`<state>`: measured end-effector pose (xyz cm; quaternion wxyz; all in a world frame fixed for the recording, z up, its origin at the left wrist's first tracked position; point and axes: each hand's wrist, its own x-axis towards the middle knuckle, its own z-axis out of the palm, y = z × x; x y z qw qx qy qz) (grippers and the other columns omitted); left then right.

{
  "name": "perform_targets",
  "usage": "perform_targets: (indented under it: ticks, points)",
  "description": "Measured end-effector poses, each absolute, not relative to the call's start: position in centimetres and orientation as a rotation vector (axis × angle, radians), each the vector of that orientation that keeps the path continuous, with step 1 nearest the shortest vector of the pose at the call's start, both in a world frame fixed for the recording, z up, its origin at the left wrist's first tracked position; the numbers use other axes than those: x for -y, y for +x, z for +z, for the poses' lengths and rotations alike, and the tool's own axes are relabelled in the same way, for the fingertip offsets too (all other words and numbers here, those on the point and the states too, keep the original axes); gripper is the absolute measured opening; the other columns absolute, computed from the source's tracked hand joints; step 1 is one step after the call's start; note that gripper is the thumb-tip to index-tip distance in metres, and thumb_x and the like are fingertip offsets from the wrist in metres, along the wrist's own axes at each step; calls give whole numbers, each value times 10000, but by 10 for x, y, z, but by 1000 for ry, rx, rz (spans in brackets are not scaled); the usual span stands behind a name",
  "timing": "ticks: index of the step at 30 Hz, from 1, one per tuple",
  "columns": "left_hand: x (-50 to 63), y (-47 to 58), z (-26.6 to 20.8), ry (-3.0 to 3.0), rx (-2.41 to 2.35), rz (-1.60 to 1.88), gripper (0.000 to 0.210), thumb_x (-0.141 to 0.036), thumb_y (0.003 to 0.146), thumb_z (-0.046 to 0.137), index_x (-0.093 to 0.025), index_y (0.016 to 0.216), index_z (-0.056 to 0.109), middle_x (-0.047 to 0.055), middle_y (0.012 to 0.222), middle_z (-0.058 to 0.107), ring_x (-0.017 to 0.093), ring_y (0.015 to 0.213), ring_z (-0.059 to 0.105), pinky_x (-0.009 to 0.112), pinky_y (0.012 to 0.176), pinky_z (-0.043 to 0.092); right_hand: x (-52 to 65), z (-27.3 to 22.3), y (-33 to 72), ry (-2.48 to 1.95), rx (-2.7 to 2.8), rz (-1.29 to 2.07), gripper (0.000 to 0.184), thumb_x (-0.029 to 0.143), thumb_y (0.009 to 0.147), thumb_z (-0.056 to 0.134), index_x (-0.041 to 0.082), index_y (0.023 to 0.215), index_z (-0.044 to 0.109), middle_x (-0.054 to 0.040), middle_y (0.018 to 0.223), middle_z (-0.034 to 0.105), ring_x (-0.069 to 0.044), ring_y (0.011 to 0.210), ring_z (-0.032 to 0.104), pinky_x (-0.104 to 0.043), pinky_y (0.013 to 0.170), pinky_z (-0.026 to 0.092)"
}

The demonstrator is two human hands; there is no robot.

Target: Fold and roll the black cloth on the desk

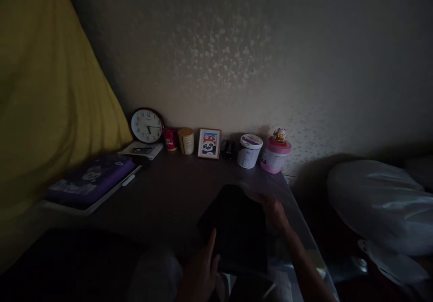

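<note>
A black item that looks like folded cloth (237,230) lies near the right front of the dark desk, too dark to tell its kind. My left hand (202,268) is at its lower left edge, index finger stretched out onto or just over it and another digit apart. Along the item's upper right edge is my right hand (273,208), its fingers smeared by motion; whether they grip the edge is unclear.
Along the back of the desk (162,189) stand a clock (146,125), a red can (170,139), a tan container (186,141), a framed panda picture (209,144), a white tub (250,151) and a pink tub (274,155). A purple case (93,178) lies left, beside a yellow curtain (67,90).
</note>
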<state>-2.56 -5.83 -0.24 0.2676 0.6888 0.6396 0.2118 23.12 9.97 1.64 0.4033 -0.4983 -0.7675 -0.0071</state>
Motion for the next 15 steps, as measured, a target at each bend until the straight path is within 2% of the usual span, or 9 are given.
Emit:
perform_targets:
  ticks: [4,8,12,15]
  points:
    - [60,-26,-6,1935,-1722,614,534,-285,876,273,-216,1388,139,48,1299,476,124,1102,518,226,905,392,-56,-4,257,-1344,1917,82,285,245,856,390,231,1093,549,-61,1076,603,-186,950,590,-326,768,504]
    - [61,-25,-3,1941,-1731,622,524,-298,884,253,-210,1388,136,41,1334,435,112,1125,497,215,910,387,-22,-16,249,-1290,1937,146,330,220,877,349,254,1175,486,-70,1245,485,-167,1032,557,-293,801,504]
    - [60,-25,-1,1936,-1722,643,522,-291,883,254,-218,1387,140,33,1340,428,109,1164,460,208,932,364,-2,-18,236,-1201,1998,127,340,170,865,346,266,1150,503,-68,1324,407,-162,1068,540,-279,828,496]
    - [59,-25,-3,1935,-1723,634,523,-283,883,249,-217,1388,129,37,1346,420,112,1164,460,207,929,360,4,-16,232,-1142,2041,146,319,137,854,335,251,1063,548,-66,1336,400,-156,1073,537,-263,813,497]
